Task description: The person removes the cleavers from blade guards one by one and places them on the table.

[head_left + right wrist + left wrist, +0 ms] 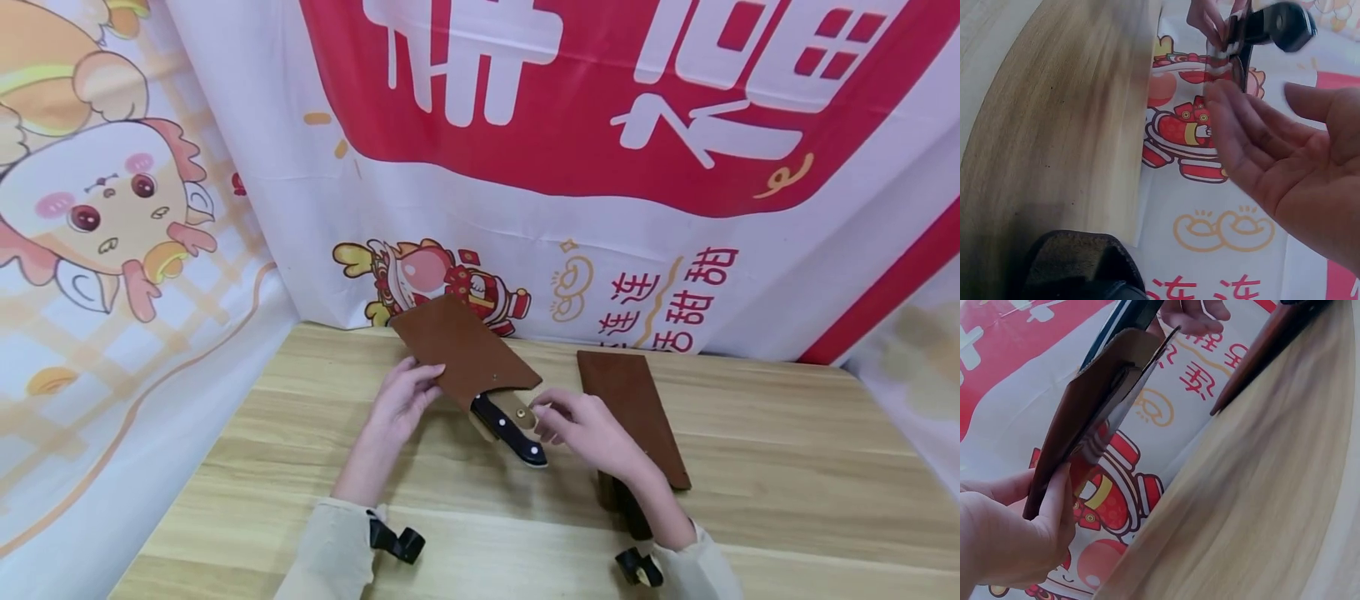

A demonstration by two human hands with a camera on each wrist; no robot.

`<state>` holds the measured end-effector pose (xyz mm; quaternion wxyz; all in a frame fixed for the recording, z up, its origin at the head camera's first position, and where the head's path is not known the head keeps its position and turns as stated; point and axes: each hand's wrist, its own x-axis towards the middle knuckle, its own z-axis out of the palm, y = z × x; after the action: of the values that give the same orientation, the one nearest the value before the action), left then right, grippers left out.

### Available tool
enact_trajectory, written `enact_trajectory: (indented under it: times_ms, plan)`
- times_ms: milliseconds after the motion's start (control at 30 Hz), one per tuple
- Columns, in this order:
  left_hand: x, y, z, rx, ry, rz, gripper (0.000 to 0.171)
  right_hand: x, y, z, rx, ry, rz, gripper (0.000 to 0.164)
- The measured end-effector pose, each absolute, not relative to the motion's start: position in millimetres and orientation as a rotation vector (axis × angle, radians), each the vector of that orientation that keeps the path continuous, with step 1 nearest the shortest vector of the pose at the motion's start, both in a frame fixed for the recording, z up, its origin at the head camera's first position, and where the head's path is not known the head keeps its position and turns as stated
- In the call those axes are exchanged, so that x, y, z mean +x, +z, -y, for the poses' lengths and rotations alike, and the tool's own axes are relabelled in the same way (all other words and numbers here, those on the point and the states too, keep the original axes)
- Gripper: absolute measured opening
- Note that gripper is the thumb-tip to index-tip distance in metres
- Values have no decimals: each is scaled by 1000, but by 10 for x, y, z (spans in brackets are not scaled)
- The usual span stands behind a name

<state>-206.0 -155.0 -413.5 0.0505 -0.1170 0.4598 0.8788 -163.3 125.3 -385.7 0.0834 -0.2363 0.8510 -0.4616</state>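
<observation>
My left hand [401, 402] pinches the left edge of a brown leather knife sheath [461, 346], thumb on one face and fingers behind, also plain in the left wrist view. The sheath is tilted above the table. A black riveted knife handle [512, 432] sticks out of its lower end; the blade is hidden inside. Beside the handle hangs a strap [517, 410] with a brass snap, apparently unfastened. My right hand [581, 427] is close to this strap. In the right wrist view the right hand [1297, 150] has loose fingers, thumb apart, holding nothing.
A second brown sheath [626, 387] lies on the wooden table [787, 467] at the right, with a black handle [636, 510] partly under my right forearm. A printed cloth [480, 179] hangs behind the table's far edge, another at the left.
</observation>
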Motion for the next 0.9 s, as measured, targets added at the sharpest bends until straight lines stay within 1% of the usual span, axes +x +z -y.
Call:
enact_trajectory:
  times_ms: [100, 267, 400, 467, 667, 900]
  plan:
    - [-2053, -4107, 1528, -354, 2742, -1330, 42, -1657, -3841, -1277, -615, -1513, -2445, 29]
    - [-2046, -4077, 1506, -395, 2831, -1205, 34, -1663, -3785, -1319, -468, -1688, -2232, 45]
    - [-2029, -4051, 1487, -435, 2896, -1099, 29, -1652, -3755, -1350, -391, -1819, -2050, 50]
    - [-2021, -4038, 1476, -449, 2925, -1045, 28, -1654, -3752, -1362, -347, -1890, -1991, 49]
    - [-1998, -4014, 1438, -453, 2976, -894, 28, -1674, -3753, -1370, -130, -2105, -1967, 39]
    - [-1953, -4031, 1296, -414, 2977, -909, 25, -1693, -3731, -1371, 164, -2374, -1870, 29]
